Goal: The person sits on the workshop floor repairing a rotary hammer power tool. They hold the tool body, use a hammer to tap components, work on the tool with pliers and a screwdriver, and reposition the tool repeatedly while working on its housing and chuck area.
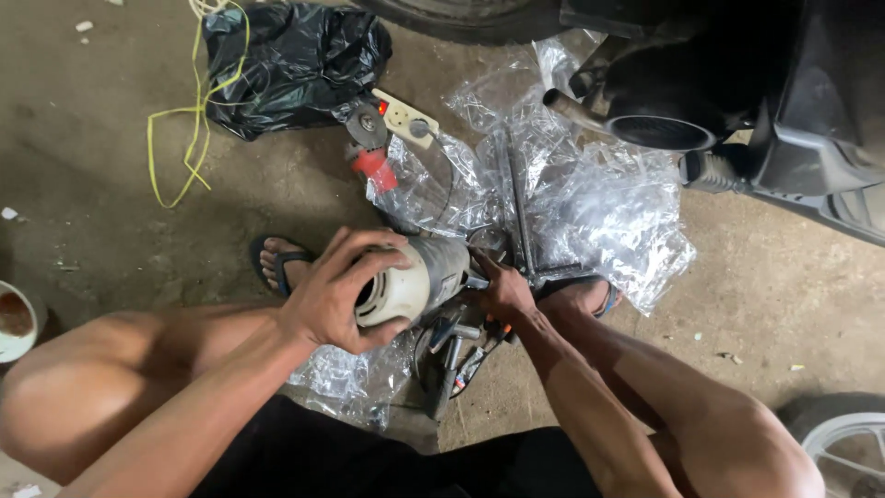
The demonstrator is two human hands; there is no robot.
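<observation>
Squatting on the floor, the person clasps the cream cylindrical motor housing at frame centre with the left hand while the right hand closes on its fittings; a firm, steady left grip looks wise against twisting.

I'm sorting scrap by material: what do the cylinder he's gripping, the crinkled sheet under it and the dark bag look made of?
The cylinder in the left hand looks like metal, dull cream-grey with scuffs; paint or bare casting is unclear. The sheet seems thin clear plastic film: see-through, with glossy creases. The bag looks like black plastic film, wrinkled and shiny.
</observation>
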